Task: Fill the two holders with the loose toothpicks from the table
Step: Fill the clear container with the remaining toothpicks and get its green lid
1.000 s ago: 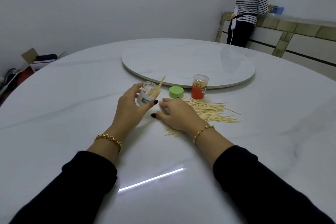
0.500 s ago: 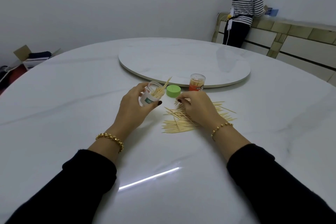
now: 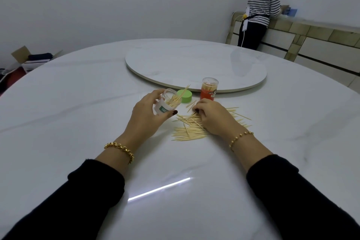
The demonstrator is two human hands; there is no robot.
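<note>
My left hand grips a clear holder with a white and green label, tilted to the right, with several toothpicks sticking out of its mouth. A second holder, clear on top with an orange label, stands upright and closed behind the pile, full of toothpicks. Loose toothpicks lie scattered on the white table. My right hand rests on the pile with fingers curled, pinching at toothpicks near its far left edge.
A green lid lies between the two holders. A round white turntable sits behind them. A person in a striped top stands at a sideboard at the back right. A cardboard box is on the floor at left.
My right hand moved from the left end of the pile, by the clear holder, to the right and further back, uncovering toothpicks near me. The left hand keeps holding the clear holder.
</note>
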